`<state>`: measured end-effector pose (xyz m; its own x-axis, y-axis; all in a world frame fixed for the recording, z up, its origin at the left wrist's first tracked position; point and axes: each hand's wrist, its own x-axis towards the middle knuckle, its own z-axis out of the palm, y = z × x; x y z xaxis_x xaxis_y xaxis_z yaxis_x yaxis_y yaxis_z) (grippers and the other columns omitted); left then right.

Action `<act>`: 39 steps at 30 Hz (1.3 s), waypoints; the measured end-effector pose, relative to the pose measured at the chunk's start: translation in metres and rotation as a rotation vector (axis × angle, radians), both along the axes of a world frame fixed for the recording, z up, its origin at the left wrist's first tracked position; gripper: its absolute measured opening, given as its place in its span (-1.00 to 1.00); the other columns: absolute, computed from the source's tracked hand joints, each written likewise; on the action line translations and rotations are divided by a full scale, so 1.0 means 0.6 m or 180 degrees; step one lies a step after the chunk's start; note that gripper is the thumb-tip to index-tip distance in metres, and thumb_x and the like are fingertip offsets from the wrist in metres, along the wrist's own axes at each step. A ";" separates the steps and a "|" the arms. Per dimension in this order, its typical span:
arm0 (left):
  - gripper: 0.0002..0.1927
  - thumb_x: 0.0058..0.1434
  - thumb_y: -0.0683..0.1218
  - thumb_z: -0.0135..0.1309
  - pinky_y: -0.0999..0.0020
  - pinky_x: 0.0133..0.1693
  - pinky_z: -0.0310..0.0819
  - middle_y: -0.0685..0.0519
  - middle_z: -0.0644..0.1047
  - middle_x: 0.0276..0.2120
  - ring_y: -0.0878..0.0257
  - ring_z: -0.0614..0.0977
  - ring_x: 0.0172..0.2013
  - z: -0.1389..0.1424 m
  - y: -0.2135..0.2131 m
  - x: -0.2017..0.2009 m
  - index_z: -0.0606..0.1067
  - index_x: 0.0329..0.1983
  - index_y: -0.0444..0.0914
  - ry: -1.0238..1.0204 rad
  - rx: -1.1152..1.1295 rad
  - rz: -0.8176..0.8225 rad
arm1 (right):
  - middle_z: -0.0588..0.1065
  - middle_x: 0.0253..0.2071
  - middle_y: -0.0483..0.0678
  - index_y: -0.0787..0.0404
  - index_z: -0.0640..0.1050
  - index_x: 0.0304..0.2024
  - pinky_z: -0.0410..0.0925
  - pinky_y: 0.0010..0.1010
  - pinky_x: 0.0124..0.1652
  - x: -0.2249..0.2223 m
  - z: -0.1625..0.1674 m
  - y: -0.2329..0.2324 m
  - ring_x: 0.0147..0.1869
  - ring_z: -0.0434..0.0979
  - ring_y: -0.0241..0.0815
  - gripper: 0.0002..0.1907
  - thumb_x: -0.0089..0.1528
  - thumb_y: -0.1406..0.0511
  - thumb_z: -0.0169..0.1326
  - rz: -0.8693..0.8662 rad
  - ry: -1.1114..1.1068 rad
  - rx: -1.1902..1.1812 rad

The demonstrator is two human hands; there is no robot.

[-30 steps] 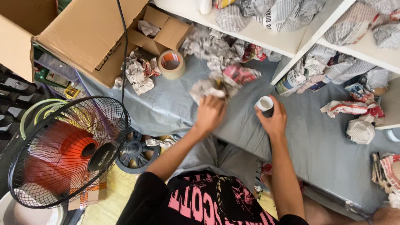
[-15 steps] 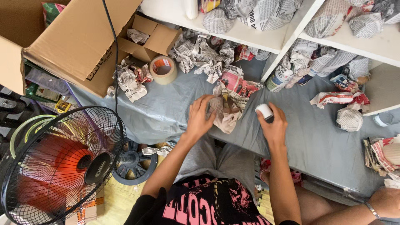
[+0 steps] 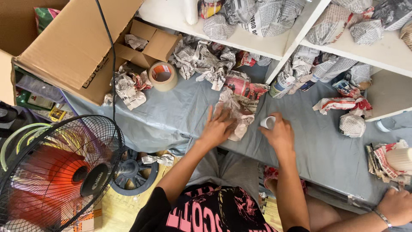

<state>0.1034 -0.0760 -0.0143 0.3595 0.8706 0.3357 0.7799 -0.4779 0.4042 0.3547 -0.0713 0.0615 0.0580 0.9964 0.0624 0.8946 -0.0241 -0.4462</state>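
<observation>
One tape roll (image 3: 162,75) lies beside two cardboard boxes, one large (image 3: 64,43), one small (image 3: 148,43). One fan (image 3: 56,172) stands below the tape roll. One white cup (image 3: 267,122). Three hands: two (image 3: 216,129) (image 3: 281,135) of the person, one other (image 3: 397,206).

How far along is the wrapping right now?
Done: many newspaper-wrapped bundles sit on the white shelf. In hand: the left hand presses a newspaper sheet flat on the grey cloth; the right hand holds a small white cup, not yet wrapped.
</observation>
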 end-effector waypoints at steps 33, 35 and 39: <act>-0.56 0.21 0.19 0.17 -0.02 0.09 0.20 -0.09 0.57 -0.11 -0.04 0.46 0.06 0.069 -0.088 -0.026 0.59 0.06 -0.10 0.0611 -0.0528 0.0734 | 0.62 -0.28 0.05 0.28 0.55 0.07 0.43 -0.39 -0.33 -0.074 0.018 -0.041 -0.33 0.62 -0.23 -0.70 0.29 0.38 0.23 -0.0641 0.1610 0.1068; -0.59 0.21 0.19 0.17 -0.03 0.09 0.20 -0.10 0.57 -0.12 -0.04 0.47 0.04 0.064 -0.083 -0.029 0.62 0.01 -0.09 0.0543 -0.0403 0.0785 | 0.62 -0.28 0.05 0.29 0.55 0.06 0.43 -0.39 -0.33 -0.055 0.024 -0.043 -0.35 0.61 -0.22 -0.71 0.29 0.39 0.23 -0.0680 0.1598 0.1088; -0.57 0.21 0.20 0.17 -0.02 0.09 0.20 -0.11 0.57 -0.16 -0.03 0.48 0.01 0.057 -0.091 -0.036 0.64 0.02 -0.11 0.0330 -0.0156 0.0805 | 0.64 -0.29 0.05 0.29 0.56 0.03 0.43 -0.40 -0.31 -0.027 0.018 -0.044 -0.35 0.61 -0.23 -0.72 0.28 0.40 0.25 -0.0744 0.1450 0.0990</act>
